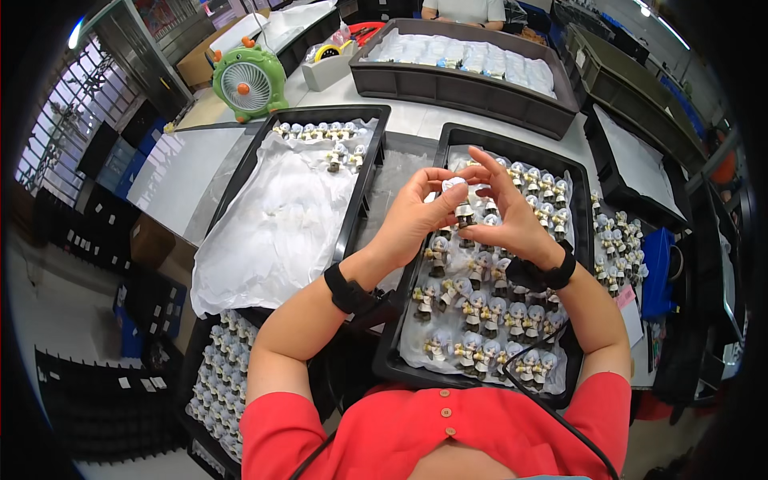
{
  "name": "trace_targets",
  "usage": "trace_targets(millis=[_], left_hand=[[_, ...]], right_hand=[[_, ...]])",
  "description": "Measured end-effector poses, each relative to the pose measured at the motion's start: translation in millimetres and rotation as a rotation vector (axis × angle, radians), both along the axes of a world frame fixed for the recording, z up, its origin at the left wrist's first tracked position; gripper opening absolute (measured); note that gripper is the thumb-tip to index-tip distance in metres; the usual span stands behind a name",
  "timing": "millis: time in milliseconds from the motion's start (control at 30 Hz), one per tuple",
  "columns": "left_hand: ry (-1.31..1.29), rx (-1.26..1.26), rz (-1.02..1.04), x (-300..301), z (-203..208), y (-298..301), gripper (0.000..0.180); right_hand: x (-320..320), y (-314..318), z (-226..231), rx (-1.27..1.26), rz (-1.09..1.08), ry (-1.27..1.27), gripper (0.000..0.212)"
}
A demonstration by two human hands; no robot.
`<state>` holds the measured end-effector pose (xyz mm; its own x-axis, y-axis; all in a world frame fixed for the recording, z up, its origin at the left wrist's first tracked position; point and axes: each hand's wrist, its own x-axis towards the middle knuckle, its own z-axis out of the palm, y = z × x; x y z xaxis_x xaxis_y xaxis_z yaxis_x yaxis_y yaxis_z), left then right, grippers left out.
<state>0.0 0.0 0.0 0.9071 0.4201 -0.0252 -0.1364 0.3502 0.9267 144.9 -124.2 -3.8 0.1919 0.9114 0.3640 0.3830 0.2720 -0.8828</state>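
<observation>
White worktable (418,120), figurine (465,214) (pale-haired) between left hand's (418,212) pinching fingertips (453,195), right hand's (514,222) grip unclear

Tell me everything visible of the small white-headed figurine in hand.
The small white-headed figurine looks like painted plastic, with a rounded head, whitish body and dark lower end. It is held roughly upright above the black rectangular tray of similar figurines. The bare left hand pinches its head between thumb and fingers; the bare right hand curves around its other side, though contact there is unclear. Finer details are too small to tell.
</observation>
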Motion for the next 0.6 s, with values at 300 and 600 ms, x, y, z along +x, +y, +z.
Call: trace_targets(millis=[300,600], left_hand=[[-0.020,-0.040,-0.030,1,-4,3,0.039],[-0.210,-0.108,-0.100,-1,0,-2,0.035]], right_hand=[[-9,0,-4,0.037,-0.051,-0.056,0.096],[-15,-4,0,0.175,-0.165,-0.116,0.097]])
